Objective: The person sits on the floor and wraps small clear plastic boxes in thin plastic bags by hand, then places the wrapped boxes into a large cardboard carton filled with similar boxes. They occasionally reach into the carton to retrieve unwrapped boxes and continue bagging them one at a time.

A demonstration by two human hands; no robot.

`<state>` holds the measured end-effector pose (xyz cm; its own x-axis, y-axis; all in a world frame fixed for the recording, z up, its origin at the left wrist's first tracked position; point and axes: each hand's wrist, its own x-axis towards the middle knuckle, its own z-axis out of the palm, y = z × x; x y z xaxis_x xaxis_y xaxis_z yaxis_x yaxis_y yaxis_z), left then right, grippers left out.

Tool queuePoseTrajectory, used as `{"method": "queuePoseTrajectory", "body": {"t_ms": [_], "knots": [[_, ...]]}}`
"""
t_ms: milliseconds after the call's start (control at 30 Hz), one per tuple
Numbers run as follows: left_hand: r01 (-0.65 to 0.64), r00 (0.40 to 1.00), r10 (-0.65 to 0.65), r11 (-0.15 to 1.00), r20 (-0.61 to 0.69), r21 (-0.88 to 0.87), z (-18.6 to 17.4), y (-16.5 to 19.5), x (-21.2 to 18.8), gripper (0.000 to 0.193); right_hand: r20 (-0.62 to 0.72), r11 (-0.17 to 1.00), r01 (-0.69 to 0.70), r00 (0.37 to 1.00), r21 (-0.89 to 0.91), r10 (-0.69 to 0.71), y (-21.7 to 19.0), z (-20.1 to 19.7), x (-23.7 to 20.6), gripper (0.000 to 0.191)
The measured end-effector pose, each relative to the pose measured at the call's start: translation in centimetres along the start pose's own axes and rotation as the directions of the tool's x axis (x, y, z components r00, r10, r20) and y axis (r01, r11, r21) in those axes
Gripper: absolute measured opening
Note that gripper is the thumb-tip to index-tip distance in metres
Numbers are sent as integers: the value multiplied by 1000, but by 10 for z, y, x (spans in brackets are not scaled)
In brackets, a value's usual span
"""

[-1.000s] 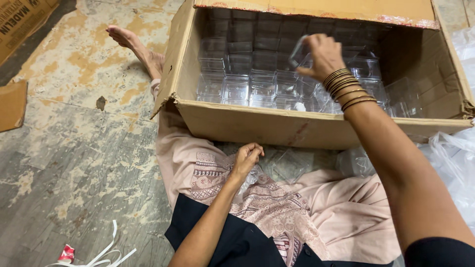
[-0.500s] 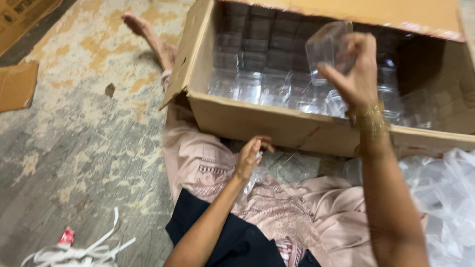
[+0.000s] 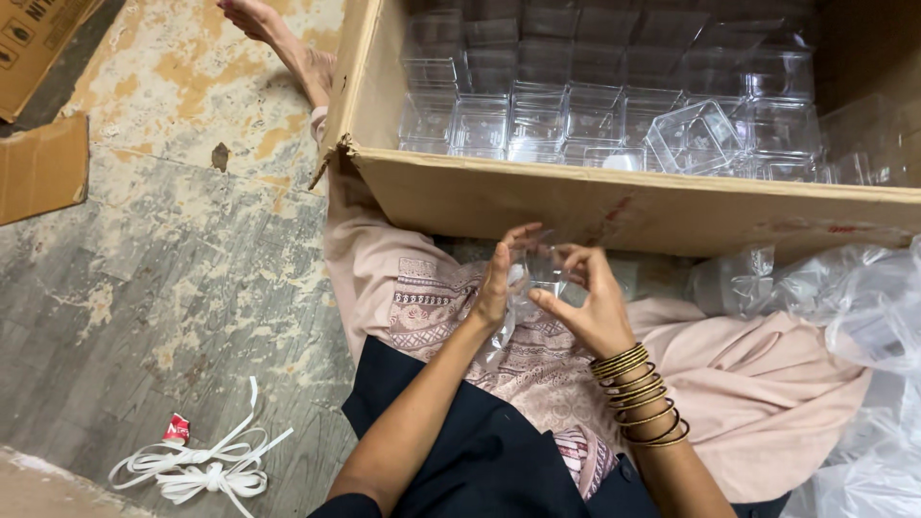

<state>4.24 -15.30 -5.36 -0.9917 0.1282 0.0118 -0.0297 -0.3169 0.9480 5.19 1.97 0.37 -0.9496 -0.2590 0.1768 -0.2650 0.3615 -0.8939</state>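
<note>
I sit on the floor with a large cardboard box [image 3: 614,206] in front of my lap. It holds several clear plastic containers [image 3: 537,115] in rows, and one [image 3: 696,134] lies tilted on top. My left hand [image 3: 499,283] and my right hand [image 3: 590,302] meet over my lap just below the box's front wall. Both hold a small clear plastic container [image 3: 542,269] between the fingertips. Several gold bangles [image 3: 638,393] ring my right wrist.
Clear plastic bags [image 3: 854,307] lie at the right beside the box. A bundle of white strap [image 3: 197,465] and a small red scrap [image 3: 176,428] lie on the worn floor at lower left. Flat cardboard pieces [image 3: 43,163] lie at the upper left. My bare foot [image 3: 278,38] stretches beside the box.
My right hand lifted a clear container out of the box and brought it down to my lap. My left hand has come up to take hold of it too.
</note>
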Motion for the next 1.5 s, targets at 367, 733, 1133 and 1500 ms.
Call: {"method": "queuePoseTrajectory", "body": {"t_ms": [367,733,1133,1500], "knots": [[-37,999,37,999,28,-21,-2,-21,2,85,181,992,-121,975,-46,128,-2,-6,-1,102],[-83,996,84,984,-3,155,1,-15,-2,89,119,978,-188,977,87,177,-1,-2,-2,99],[-48,998,53,989,39,-139,0,-23,1,81,153,993,-114,981,-28,116,5,2,-5,97],[-71,997,73,995,21,-66,9,-25,-3,76,160,994,-14,987,-105,31,9,-3,-7,95]]}}
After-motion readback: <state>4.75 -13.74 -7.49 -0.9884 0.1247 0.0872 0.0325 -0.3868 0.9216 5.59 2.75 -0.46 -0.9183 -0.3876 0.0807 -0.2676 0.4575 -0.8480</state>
